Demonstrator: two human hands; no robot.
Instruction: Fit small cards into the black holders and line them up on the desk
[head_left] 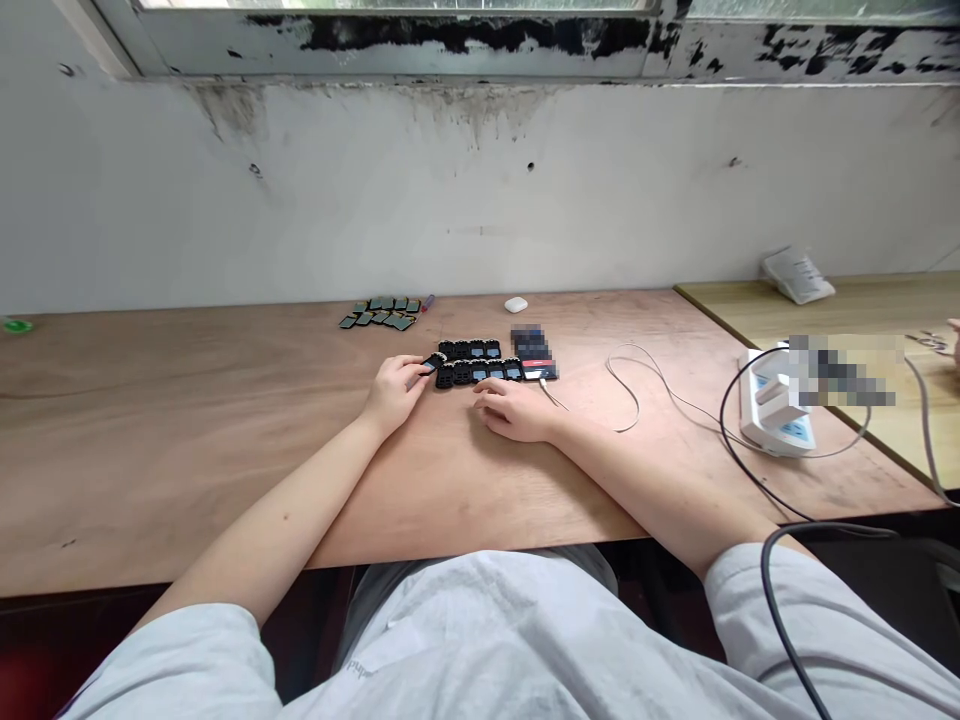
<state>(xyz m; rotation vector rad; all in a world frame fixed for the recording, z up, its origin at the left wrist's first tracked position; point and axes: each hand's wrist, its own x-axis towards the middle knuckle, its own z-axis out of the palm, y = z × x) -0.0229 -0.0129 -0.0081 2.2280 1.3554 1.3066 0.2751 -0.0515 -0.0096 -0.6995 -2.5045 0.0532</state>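
My left hand [395,394] pinches a small black plastic module [433,364] between thumb and fingers, at the left end of two rows of similar pieces. In the front row, the black modules [478,372] partly show blue-grey faces; the back row of modules [470,349] lies just behind. Resting on the table before the front row is my right hand [511,409], its fingers loosely bent and apart, with nothing seen in them. Just right of the rows lies a phone [538,365], partly blurred out, with a white cable plugged into its near end.
Several small green boards [382,312] lie farther back beside a purple-handled tool [427,302]. A white case [516,305] sits near the wall. A power strip [776,405] with cables stands at right. Another person's hand [955,340] shows at the right edge.
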